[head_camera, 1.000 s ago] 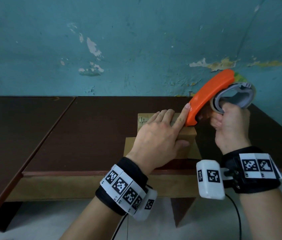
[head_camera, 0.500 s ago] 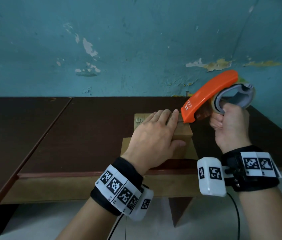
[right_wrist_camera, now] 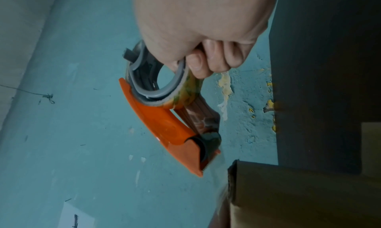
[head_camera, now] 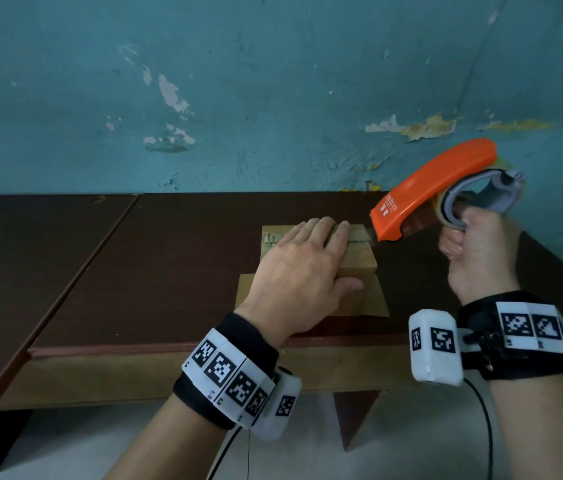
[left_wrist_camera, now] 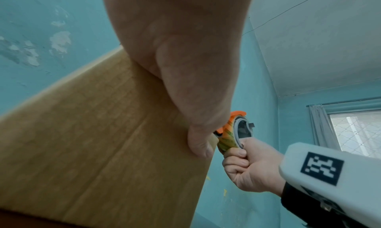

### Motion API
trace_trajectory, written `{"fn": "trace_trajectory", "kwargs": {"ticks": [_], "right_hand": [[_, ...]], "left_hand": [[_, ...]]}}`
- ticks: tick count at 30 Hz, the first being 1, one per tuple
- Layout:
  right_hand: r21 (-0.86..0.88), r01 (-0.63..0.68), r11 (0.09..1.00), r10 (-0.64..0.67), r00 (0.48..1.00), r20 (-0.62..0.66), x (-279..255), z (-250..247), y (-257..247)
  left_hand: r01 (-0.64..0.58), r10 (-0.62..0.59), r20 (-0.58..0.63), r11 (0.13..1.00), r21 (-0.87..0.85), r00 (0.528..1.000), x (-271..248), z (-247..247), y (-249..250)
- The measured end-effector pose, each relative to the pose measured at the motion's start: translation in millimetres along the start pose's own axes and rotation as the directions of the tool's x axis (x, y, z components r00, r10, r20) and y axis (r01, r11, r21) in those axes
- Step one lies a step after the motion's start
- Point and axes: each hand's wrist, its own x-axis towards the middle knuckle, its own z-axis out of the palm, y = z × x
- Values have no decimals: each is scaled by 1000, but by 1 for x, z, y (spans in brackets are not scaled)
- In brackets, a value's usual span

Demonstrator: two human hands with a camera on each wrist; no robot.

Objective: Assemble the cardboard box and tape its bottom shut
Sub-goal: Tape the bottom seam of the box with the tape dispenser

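- the box point(head_camera: 359, 268) stands on the dark tabletop point(head_camera: 169, 258), near its front edge, with its closed flaps facing up.
- lower flaps of the box spread flat on the tabletop in front of it and behind it.
- the left hand point(head_camera: 302, 271) lies palm down on top of the box, fingers straight and together, reaching to the far edge.
- its thumb point(left_wrist_camera: 200, 143) presses against the near side wall of the box point(left_wrist_camera: 103, 142), close to the right corner.
- the right hand point(head_camera: 477, 251) is curled tight round the grip of the dispenser point(head_camera: 429, 192), holding it in the air to the right of the box.
- the dispenser is orange with a grey ring hub; its nose points down and left, just beside the top right edge of the box.
- in the right wrist view the dispenser point(right_wrist_camera: 164, 125) has its toothed tip close above the corner of the box point(right_wrist_camera: 299, 190), with a thin clear strip of tape point(right_wrist_camera: 221, 189) running from the tip down to the corner.
- the roll point(right_wrist_camera: 185, 91) on the hub is thin, with yellow-green print.
- a seam line shows across the top of the box beside the left fingertips point(head_camera: 340, 227).
- a teal wall point(head_camera: 273, 81) with peeled patches rises behind the tabletop.
- both wrists wear black bands with white marker tags.
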Motion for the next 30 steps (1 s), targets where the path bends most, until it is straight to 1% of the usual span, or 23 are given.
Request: {"fn": "trace_trajectory", "kwargs": {"ticks": [8, 13, 17, 22, 26, 30], "right_hand": [[-70, 112, 991, -110, 993, 32, -11, 1, -8], [-62, 127, 990, -127, 992, 17, -14, 3, -9], [-41, 152, 988, -150, 988, 35, -16, 3, -4], [-15, 156, 988, -156, 988, 10, -20, 8, 0], [1, 127, 992, -127, 992, 18, -20, 10, 2], [-21, 92, 996, -91, 995, 44, -21, 14, 8]], "left_hand": [[2, -2, 7, 1000, -3, 1000, 0, 0, -1], [-2, 2, 8, 1000, -1, 1000, 0, -1, -1], [6, -6, 8, 1000, 14, 1000, 1, 1, -1], [16, -16, 7, 999, 34, 1000, 3, 0, 1], [31, -32, 17, 998, 56, 999, 4, 0, 2], [92, -95, 21, 990, 105, 995, 5, -1, 4]]}}
